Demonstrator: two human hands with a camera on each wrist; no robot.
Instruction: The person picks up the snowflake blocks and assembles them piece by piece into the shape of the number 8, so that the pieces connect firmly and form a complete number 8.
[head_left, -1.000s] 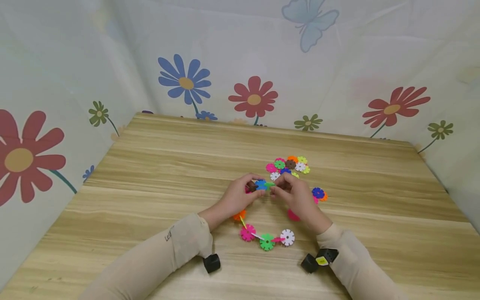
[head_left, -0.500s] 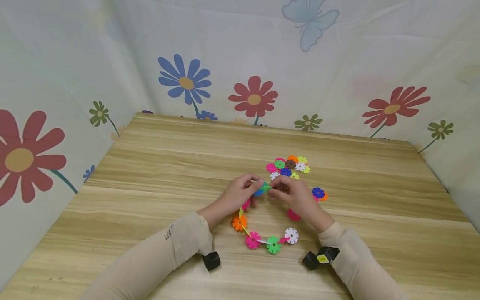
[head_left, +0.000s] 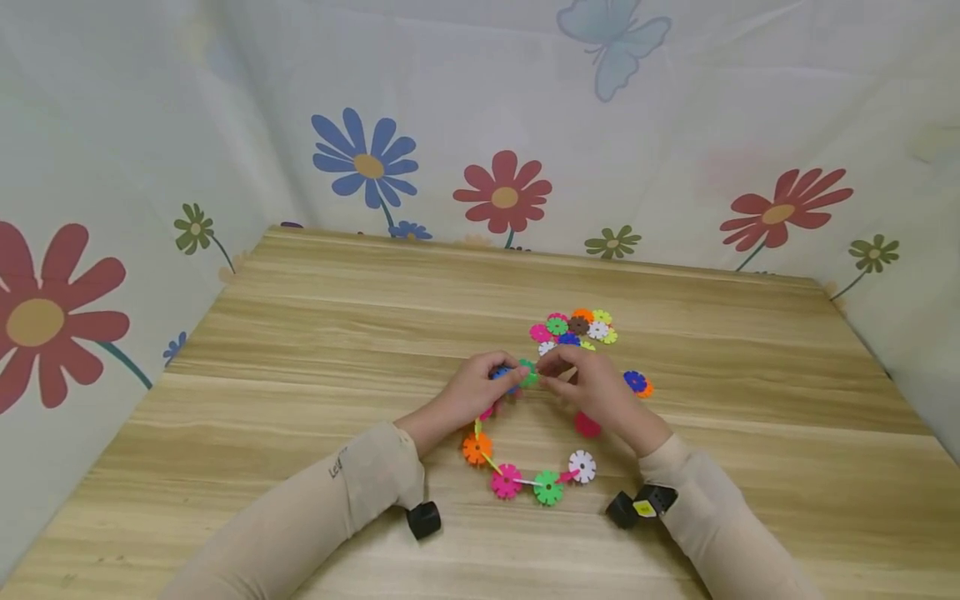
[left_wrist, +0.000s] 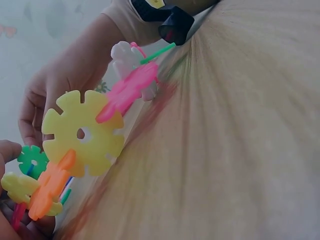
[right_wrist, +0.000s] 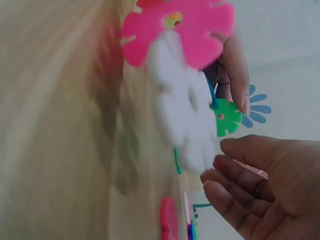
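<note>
In the head view my left hand pinches a blue notched plastic snowflake disc. A green snowflake disc joined to it stands out past the left thumb. Close to that green disc, my right hand has its thumb and fingers loosely bent; the right wrist view shows a small gap between thumb tip and disc. From the left hand a chain of interlocked discs curves toward the front, through an orange disc and a pink disc, to a white disc at its end.
Behind the hands lies a loose pile of snowflake discs, with a brown disc among them. A dark blue disc lies over an orange one right of the right hand. A pink disc rests by the right wrist. Flowered cloth surrounds the wooden table.
The blue and green discs have turned and shifted slightly left in the left hand. The chain's front part has swung a little toward the front and right. My right hand has barely moved.
</note>
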